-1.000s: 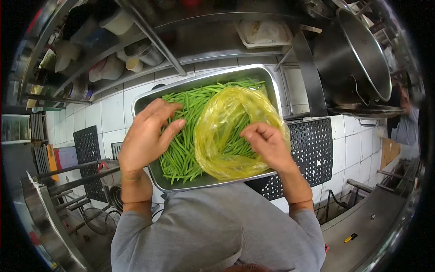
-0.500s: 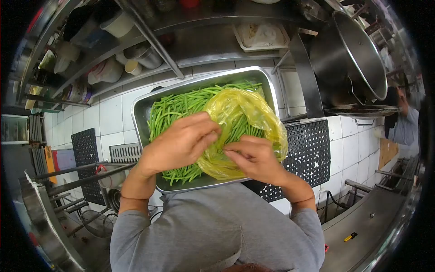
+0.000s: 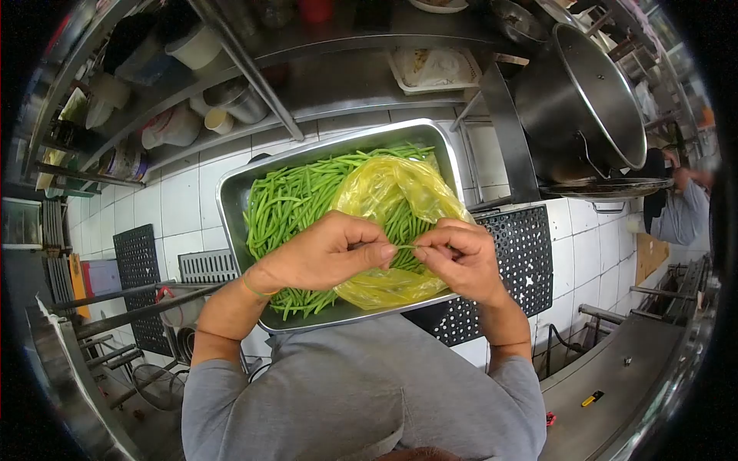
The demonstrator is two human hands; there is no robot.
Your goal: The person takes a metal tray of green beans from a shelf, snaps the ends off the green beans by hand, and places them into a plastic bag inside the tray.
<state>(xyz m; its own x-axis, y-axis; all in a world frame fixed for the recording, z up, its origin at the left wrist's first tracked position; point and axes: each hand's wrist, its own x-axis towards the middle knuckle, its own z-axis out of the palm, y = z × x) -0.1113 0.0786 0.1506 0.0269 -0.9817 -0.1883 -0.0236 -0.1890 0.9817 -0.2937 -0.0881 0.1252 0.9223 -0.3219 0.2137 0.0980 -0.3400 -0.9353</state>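
Note:
A single green bean point(image 3: 405, 247) is stretched between my two hands over the yellow plastic bag point(image 3: 365, 196). My left hand point(image 3: 334, 250) pinches one end between thumb and forefinger. At the other end my right hand point(image 3: 459, 257) has its fingertips closed on the bean. The bag stands open and holds more beans inside. It sits in a deep metal tray point(image 3: 224, 203), where a heap of loose green beans point(image 3: 288, 196) lies to the left of the bag. My forearms hide part of the tray's near side.
The tray rests by my lap. A large steel pot point(image 3: 573, 100) stands at the upper right, near a person's grey sleeve point(image 3: 680, 215). A metal shelf point(image 3: 346, 73) with a white basket point(image 3: 434, 69) is ahead. Black perforated mats point(image 3: 523, 261) lie on the white tiles.
My hands have come together over the bag's mouth, and a bean now shows held between them. Before, they were apart, with the left hand higher.

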